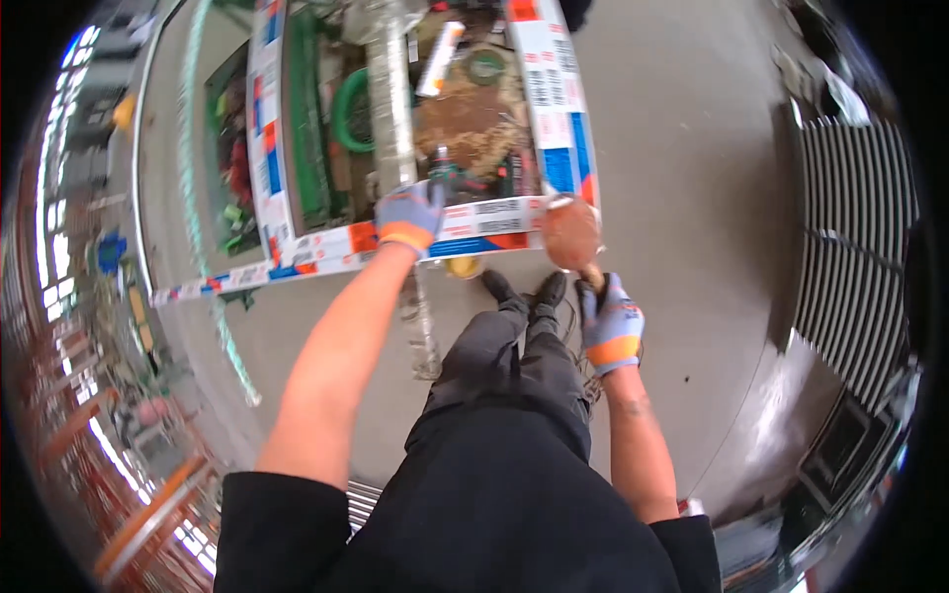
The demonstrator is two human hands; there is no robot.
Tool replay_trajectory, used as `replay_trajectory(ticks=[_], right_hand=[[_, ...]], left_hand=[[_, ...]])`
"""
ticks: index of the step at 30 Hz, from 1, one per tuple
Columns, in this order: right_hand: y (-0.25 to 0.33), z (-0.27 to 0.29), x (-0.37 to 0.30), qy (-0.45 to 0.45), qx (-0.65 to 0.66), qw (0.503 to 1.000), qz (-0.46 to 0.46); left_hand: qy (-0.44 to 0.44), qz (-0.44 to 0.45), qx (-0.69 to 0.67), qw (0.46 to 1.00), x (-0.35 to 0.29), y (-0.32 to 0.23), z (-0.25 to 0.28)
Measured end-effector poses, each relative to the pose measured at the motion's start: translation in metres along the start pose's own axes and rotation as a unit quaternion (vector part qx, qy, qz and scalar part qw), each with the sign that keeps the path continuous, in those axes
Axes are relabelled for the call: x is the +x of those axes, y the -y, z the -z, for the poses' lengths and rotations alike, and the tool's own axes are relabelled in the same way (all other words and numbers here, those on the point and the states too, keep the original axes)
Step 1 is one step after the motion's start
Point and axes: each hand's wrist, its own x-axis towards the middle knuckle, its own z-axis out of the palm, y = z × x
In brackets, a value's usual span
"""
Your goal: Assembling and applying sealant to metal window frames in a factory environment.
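My right hand (615,326), in a grey glove with an orange cuff, is closed round the wooden handle of a mallet (571,233). The mallet's broad brown head covers the near right corner of a frame (568,133) wrapped in white, blue and orange printed tape. At the near rail, my gloved left hand (408,214) is closed over a long silver-wrapped bar (391,94) where it crosses the frame. The bar runs away from me and also sticks out below the rail. My left fingertips are partly hidden.
Inside the frame lie a green ring (353,111), a white box (441,59), a tape roll (485,66) and scattered tools on a brown, worn surface. A greenish wrapped strip (188,148) stands out at left. Stacked metal profiles (852,232) lie on the floor at right.
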Motion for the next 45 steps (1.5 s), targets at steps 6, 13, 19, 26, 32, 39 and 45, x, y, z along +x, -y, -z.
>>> replay_trajectory(ticks=[6, 13, 19, 26, 32, 39, 45], right_hand=[[0.013, 0.003, 0.0, -0.021, 0.011, 0.999, 0.03], [0.003, 0.02, 0.02, 0.043, -0.027, 0.997, 0.053], [-0.058, 0.035, 0.072, 0.119, -0.032, 0.979, 0.163], [-0.002, 0.09, 0.112, 0.248, 0.014, 0.924, 0.291], [0.019, 0.087, 0.141, 0.315, -0.093, 0.866, 0.376], [0.02, 0.082, 0.153, 0.265, -0.08, 0.826, 0.491], [0.033, 0.073, 0.159, 0.298, -0.141, 0.818, 0.471]], left_hand=[[-0.04, 0.067, -0.148, 0.986, -0.006, 0.0, 0.002], [-0.147, 0.119, -0.205, 0.96, -0.005, -0.025, -0.02], [-0.077, 0.087, -0.181, 0.977, -0.006, -0.035, -0.002], [-0.017, 0.202, -0.183, 0.962, -0.005, -0.028, -0.001], [-0.037, 0.238, -0.173, 0.955, -0.008, -0.037, -0.002], [-0.013, 0.237, -0.188, 0.953, -0.01, -0.042, 0.011], [-0.05, 0.222, -0.15, 0.962, -0.008, -0.04, 0.005]])
